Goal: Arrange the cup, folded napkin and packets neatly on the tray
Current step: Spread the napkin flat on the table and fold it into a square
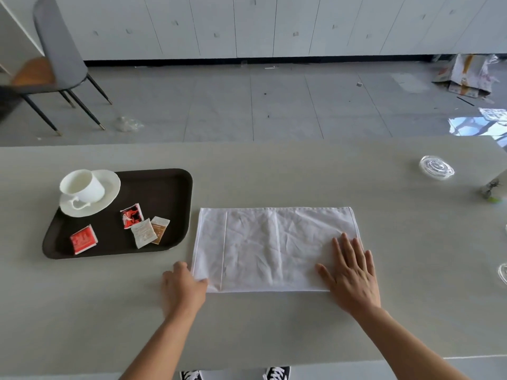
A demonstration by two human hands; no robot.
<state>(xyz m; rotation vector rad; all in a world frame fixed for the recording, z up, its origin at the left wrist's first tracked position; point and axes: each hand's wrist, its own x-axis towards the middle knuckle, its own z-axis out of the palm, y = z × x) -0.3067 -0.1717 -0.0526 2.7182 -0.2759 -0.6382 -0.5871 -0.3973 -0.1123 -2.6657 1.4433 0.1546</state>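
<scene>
A white cloth napkin (274, 248) lies on the table, folded to a wide rectangle. My right hand (352, 272) presses flat on its near right corner. My left hand (183, 287) pinches the napkin's near left corner. To the left sits a dark brown tray (170, 187). On it stand a white cup (81, 186) on a white saucer (109, 187) at the back left, plus several packets: a red one (83, 239) near the front, a red-and-black one (132, 215), a white one (143, 233) and a brown-white one (160, 229).
A clear glass lid (436, 167) lies at the far right of the table, and more glassware shows at the right edge (503, 272). A grey chair (55, 58) stands on the floor beyond the table's far left.
</scene>
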